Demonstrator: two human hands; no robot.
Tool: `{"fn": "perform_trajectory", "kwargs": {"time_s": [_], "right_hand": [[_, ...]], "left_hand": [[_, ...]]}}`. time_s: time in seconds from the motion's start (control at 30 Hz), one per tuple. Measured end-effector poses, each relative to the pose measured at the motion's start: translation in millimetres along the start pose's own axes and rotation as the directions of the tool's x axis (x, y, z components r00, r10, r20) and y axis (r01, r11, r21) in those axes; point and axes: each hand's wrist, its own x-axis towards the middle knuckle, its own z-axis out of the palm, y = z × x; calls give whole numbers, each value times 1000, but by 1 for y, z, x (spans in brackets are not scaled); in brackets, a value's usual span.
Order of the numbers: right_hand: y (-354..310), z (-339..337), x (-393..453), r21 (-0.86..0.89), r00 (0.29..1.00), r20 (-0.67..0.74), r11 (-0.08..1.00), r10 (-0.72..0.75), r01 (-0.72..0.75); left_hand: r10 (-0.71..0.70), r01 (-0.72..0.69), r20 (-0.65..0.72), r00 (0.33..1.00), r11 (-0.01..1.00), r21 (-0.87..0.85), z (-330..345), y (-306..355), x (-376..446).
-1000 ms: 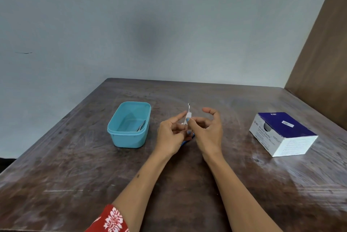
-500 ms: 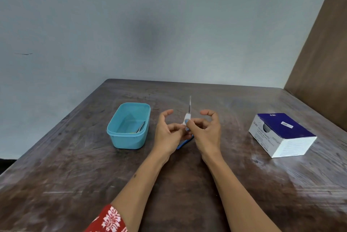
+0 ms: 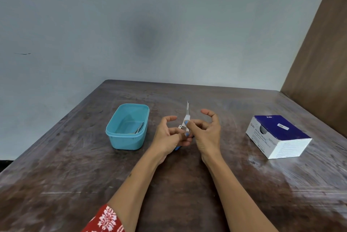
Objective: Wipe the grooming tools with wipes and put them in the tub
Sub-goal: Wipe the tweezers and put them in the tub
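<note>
Above the counter's (image 3: 187,184) middle, the left hand (image 3: 170,137) grasps small scissors (image 3: 187,112) by their handle; the right hand (image 3: 205,132) pinches a wipe (image 3: 187,118) around the blades. They look light, stiff and sharp-tipped: best held at the handle.

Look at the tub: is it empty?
No, the tub already holds a small metal tool lying against its right inner wall.

Two bare forearms seen from above, left hand (image 3: 169,134) and right hand (image 3: 205,134) without rings or watch, blue polish worn on fingernails, red sleeve (image 3: 105,221) patterned with white flowers at left elbow
</note>
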Motion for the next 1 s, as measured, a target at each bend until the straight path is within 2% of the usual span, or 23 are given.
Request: {"fn": "perform_trajectory", "kwargs": {"time_s": [0.1, 0.2, 0.27, 0.4, 0.5, 0.7, 0.83, 1.0], "right_hand": [[1, -1, 1, 7, 1000, -12, 1000, -17, 17], [2, -2, 2, -33, 999, 3, 999, -42, 42], [1, -3, 2, -59, 998, 17, 996, -66, 67], [2, -2, 1, -137, 993, 84, 986, -80, 91], [2, -1, 0, -174, 991, 114, 981, -71, 90], [-1, -2, -2, -223, 984, 176, 973, -25, 64], [-1, -2, -3, -305, 974, 226, 949, -11, 81], [-3, -2, -2, -278, 973, 227, 954, -49, 113]], "left_hand": [[-6, 4, 22, 1000, 997, 79, 0, 3, -2], [82, -65, -57, 995, 962, 267, 1, 4, -2], [166, -122, -126, 978, 946, 299, 2, 4, -2], [193, -166, -166, 967, 972, 165, 1, 8, -3], [192, -169, -180, 965, 976, 136, 1, 10, -2], [118, -127, -200, 973, 991, -36, 0, 12, -1], [134, -145, -212, 968, 989, -41, -3, 12, 0], [115, -124, -174, 978, 992, -40, -3, 12, 0]]}}
